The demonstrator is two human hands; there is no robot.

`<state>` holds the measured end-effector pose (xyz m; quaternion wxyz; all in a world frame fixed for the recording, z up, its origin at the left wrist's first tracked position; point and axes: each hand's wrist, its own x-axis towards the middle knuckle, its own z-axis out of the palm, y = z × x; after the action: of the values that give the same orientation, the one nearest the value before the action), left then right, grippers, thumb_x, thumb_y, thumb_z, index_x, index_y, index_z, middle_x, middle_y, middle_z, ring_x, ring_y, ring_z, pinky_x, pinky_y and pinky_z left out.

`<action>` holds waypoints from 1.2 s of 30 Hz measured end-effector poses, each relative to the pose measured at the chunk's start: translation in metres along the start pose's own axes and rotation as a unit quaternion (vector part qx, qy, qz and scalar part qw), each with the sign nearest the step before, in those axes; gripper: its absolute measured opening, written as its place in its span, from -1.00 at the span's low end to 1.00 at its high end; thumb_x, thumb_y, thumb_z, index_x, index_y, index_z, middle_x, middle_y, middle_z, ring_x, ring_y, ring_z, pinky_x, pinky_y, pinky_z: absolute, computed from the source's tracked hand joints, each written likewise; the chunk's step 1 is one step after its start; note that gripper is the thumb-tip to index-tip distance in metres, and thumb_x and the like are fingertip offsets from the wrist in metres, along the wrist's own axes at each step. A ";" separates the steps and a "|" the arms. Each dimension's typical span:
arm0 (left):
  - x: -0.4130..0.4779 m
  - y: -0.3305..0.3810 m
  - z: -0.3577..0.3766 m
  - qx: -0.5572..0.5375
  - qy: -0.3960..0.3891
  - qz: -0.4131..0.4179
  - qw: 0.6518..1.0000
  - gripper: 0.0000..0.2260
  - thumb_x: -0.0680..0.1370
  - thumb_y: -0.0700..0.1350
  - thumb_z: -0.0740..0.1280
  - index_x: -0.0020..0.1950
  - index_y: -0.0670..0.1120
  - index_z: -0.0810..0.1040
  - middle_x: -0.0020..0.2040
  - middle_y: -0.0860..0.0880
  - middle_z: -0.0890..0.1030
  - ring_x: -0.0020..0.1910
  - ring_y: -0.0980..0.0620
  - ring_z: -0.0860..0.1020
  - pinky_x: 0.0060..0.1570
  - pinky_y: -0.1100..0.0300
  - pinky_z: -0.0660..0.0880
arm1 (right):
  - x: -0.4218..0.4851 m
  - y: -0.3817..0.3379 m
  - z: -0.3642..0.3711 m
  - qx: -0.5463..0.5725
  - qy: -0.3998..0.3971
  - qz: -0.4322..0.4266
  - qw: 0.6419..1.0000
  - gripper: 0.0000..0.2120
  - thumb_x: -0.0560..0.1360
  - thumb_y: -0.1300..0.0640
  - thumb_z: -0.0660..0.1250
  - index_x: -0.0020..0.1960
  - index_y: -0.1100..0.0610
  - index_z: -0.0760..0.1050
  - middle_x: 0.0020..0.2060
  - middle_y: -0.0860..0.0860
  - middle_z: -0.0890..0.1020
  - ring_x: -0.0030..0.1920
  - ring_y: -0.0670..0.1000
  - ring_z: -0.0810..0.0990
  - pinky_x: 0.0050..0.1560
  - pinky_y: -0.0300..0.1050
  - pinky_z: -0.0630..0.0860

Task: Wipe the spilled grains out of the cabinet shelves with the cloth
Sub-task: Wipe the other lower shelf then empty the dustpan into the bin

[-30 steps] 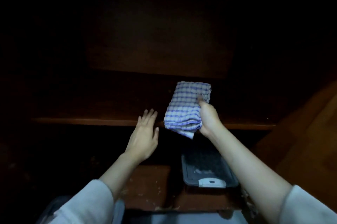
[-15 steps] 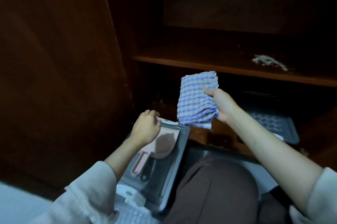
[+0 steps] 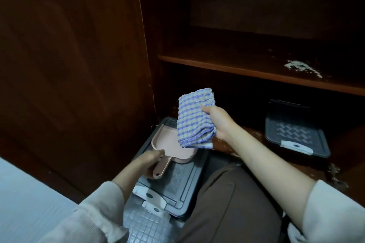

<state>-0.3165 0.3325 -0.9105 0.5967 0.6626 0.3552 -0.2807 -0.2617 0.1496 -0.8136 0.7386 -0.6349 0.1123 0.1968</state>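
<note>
A folded blue-and-white checked cloth (image 3: 194, 118) hangs in the air in front of the dark wooden cabinet, and my right hand (image 3: 218, 122) grips it by its right edge. A patch of white spilled grains (image 3: 302, 67) lies on the middle shelf (image 3: 227, 64) at the right, well above and right of the cloth. Lower left, my left hand (image 3: 150, 161) holds a pink dustpan (image 3: 169, 144) by its handle, over a grey lidded box (image 3: 177, 183).
A second grey box (image 3: 296, 134) with a white latch sits on the cabinet's bottom shelf at the right. The open cabinet door (image 3: 69, 64) fills the left. My knee in brown trousers (image 3: 227, 203) is at the bottom centre. Crumbs dot the bottom shelf edge.
The view swung left and down. My left hand dropped from near the shelf edge onto the pink dustpan and now holds its handle. The cloth stays in my right hand.
</note>
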 end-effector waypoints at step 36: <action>-0.057 0.100 0.133 0.026 -0.082 0.211 0.974 -0.80 0.60 -0.25 0.13 -0.19 -0.19 0.45 -0.42 -0.10 0.51 -0.68 0.12 0.39 -0.65 0.43 0.21 | -0.050 -0.092 -0.183 0.029 0.160 -0.085 0.983 -0.79 0.57 0.27 0.19 0.17 0.29 0.47 0.06 0.21 0.63 -0.03 0.13 0.65 -0.03 0.00 0.59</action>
<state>-0.2626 0.1892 -0.8240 0.6524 0.7123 0.1497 -0.2112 -0.2514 -0.0485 -0.7412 0.7433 -0.6436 0.1804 0.0257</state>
